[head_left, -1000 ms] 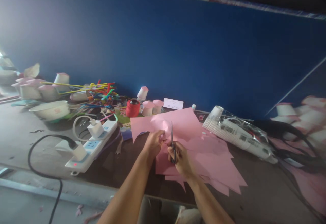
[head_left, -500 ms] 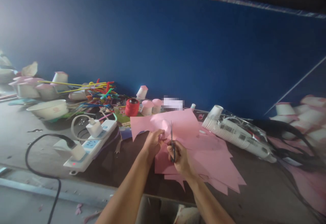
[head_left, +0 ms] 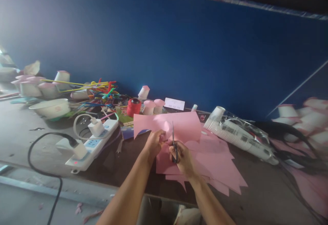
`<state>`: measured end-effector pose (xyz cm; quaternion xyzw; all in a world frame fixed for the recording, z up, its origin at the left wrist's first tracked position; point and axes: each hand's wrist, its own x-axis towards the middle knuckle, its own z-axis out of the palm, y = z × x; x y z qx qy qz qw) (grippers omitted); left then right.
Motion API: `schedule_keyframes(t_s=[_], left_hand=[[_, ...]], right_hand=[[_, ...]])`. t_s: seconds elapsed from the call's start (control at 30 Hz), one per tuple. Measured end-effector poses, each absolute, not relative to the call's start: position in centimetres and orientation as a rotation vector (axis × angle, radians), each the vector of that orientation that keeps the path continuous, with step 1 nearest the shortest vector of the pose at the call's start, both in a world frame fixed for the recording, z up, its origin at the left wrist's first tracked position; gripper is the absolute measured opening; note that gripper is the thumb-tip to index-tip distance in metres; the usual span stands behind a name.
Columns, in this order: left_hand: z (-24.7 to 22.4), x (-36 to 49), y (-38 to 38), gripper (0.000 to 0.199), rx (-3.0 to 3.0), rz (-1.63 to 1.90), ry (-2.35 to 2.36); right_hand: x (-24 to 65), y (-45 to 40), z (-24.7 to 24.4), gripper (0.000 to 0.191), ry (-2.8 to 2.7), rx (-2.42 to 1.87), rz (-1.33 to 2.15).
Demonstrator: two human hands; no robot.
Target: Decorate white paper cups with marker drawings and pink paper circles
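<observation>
My left hand (head_left: 155,142) is closed on a pink paper sheet (head_left: 188,124), pinching it at its near edge. In my right hand (head_left: 182,156) are dark-handled scissors (head_left: 175,149), their blades pointing away from me against the pink sheet. The two hands are close together, a small gap between them. Under and to the right of them lie more pink sheets (head_left: 217,160) with pointed, cut edges. Whether the blades are parted is hard to tell.
Left are a white power strip (head_left: 91,145) with cables, a bowl (head_left: 50,109), and colourful pipe cleaners (head_left: 105,90). Behind the paper stand a red thread spool (head_left: 133,107) and pink-topped cups (head_left: 149,108). Stacked paper cups (head_left: 238,136) lie right; a blue partition (head_left: 164,47) rises behind.
The far edge of the held pink sheet has dipped slightly toward me. Both hands keep nearly the same place and grip. The view has shifted a little.
</observation>
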<state>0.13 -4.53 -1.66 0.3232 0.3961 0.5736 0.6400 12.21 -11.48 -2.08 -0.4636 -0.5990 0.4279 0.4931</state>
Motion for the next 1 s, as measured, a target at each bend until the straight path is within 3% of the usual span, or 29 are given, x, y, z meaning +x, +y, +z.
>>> schedule_keyframes(t_s=[0.7, 0.87, 1.0], left_hand=[[-0.8, -0.5, -5.1, 0.014, 0.485, 1.309, 0.666], [0.5, -0.5, -5.5, 0.040, 0.484, 1.236, 0.220], [0.1, 0.6, -5.5, 0.033, 0.541, 1.220, 0.200]], right_hand=[[12.9, -11.2, -1.9, 0.029, -1.491, -1.158, 1.069], [12.3, -11.0, -1.4, 0.030, -1.416, -1.195, 0.942], [11.5, -11.2, -1.4, 0.027, -1.440, -1.310, 0.828]])
